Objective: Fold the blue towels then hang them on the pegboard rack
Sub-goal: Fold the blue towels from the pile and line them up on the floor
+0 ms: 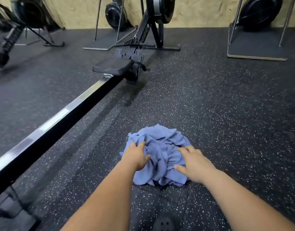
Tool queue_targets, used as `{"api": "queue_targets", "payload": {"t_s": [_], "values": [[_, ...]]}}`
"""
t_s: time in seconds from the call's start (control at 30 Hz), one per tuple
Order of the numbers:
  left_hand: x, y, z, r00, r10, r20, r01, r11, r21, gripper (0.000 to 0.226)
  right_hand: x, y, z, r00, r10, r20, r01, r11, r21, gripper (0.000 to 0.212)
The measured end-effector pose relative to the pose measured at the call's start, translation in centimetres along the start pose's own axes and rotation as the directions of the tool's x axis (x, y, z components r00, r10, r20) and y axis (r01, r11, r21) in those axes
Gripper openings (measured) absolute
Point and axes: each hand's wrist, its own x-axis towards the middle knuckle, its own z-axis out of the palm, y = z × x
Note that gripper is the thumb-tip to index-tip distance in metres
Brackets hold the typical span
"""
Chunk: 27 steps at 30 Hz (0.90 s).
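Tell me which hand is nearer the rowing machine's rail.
Left. The left hand is on the left side of the blue towels, the side facing the rail; the right hand is on their right side, farther from it.

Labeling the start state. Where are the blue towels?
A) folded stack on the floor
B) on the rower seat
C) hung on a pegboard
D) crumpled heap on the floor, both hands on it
D: the blue towels lie in a crumpled heap on the speckled floor, with the left hand and the right hand on them.
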Motion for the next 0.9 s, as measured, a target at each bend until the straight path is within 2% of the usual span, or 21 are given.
{"api": "queue_targets", "payload": {"t_s": [0.1, 0.3, 0.43, 0.53, 0.63, 0.73, 0.9], "values": [[2.2, -0.6, 1.2, 1.000, -0.028, 0.006, 0.028, 0.998, 0.064, 0.071, 2.3, 0.1, 0.8, 1.000, 0.004, 0.020, -0.005, 1.000, 0.023, 0.084], [5.2, -0.5, 2.5, 0.995, -0.056, 0.084, 0.052, 0.997, 0.051, 0.080, 5.1, -0.3, 2.1, 0.998, -0.017, 0.060, 0.016, 0.999, 0.028, 0.077], [5.9, -0.8, 2.5, 0.999, -0.033, -0.003, 0.033, 0.999, 0.015, 0.048, 5.9, -0.2, 2.3, 0.997, -0.023, 0.068, 0.021, 0.999, 0.034, 0.075], [5.1, -0.8, 1.4, 0.997, 0.001, -0.076, -0.003, 1.000, -0.023, 0.034, 5.9, -0.1, 2.1, 0.998, -0.020, 0.058, 0.017, 0.999, 0.041, 0.074], [3.4, -0.5, -0.1, 0.985, -0.002, -0.174, -0.023, 0.990, -0.143, 0.021, 5.6, -0.1, 1.3, 1.000, -0.012, 0.022, 0.011, 0.998, 0.059, 0.074], [1.2, -0.3, -2.0, 0.968, 0.030, -0.250, -0.115, 0.937, -0.330, 0.009, 4.7, -0.4, 0.0, 0.999, -0.009, -0.042, 0.014, 0.994, 0.110, 0.072], [-2.8, 1.2, -5.3, 0.923, 0.162, -0.350, -0.337, 0.781, -0.526, 0.019, 1.5, -1.2, -2.6, 0.985, -0.067, -0.159, 0.097, 0.977, 0.191, 0.067]]}}
